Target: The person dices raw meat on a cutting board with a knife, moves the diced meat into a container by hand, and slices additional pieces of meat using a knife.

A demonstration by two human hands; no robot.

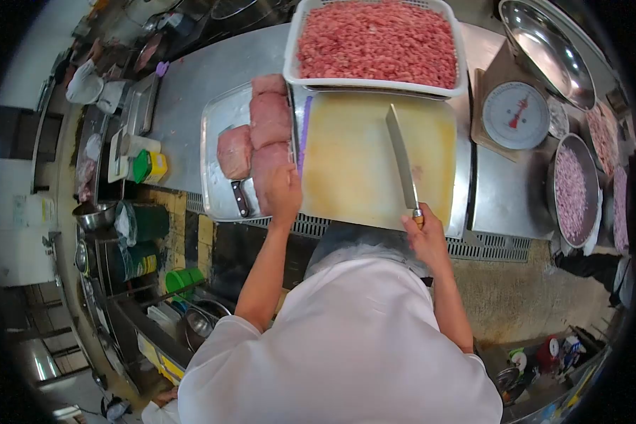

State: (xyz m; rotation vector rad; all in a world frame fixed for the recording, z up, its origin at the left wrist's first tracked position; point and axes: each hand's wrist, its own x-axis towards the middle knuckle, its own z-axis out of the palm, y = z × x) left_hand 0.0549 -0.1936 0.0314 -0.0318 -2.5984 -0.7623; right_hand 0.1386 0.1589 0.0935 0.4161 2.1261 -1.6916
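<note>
A long knife [403, 155] with a wooden handle is in my right hand [429, 237], its blade pointing away from me over the cutting board [360, 162]. My left hand [284, 196] is at the right side of the metal tray [215, 180], its fingers curled over the nearest slab of raw meat [264, 166]; its fingertips are partly hidden. Another slab [271, 116] lies just beyond, with a smaller piece of meat [234, 152] to the left. A small dark-handled knife [241, 198] rests in the tray near my left wrist.
Behind the board stands a white basket [290, 53] of ground meat. To the right are a dial scale [516, 116] bearing a steel bowl [544, 46], and a pan [572, 191] of chopped pink pieces. Another person [95, 88] is at the far left.
</note>
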